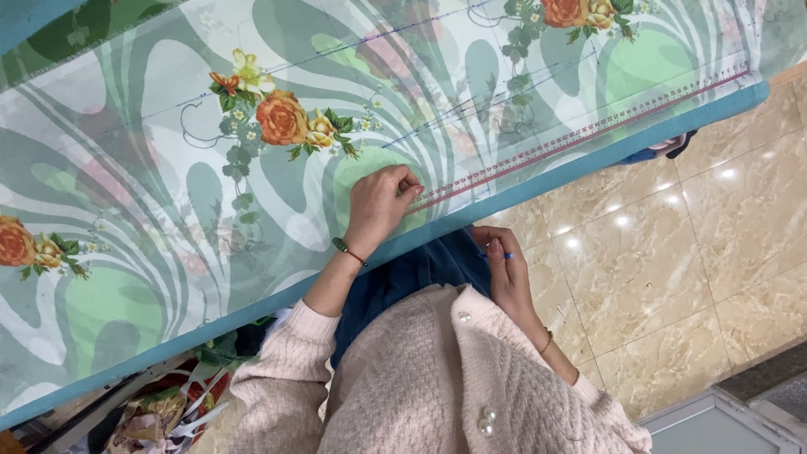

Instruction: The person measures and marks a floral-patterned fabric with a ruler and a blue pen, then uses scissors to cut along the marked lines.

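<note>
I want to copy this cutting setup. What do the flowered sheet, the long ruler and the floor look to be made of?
Flowered sheet: thin woven cloth, probably; it lies limp and lets the table show through.
Long ruler: clear plastic, apparently; the print shows through it.
Floor: polished stone or ceramic tile, glossy with lamp reflections.

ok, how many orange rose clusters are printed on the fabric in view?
3. One cluster above the left hand, one cut by the top edge, one at the left edge. More may lie outside the frame.
</note>
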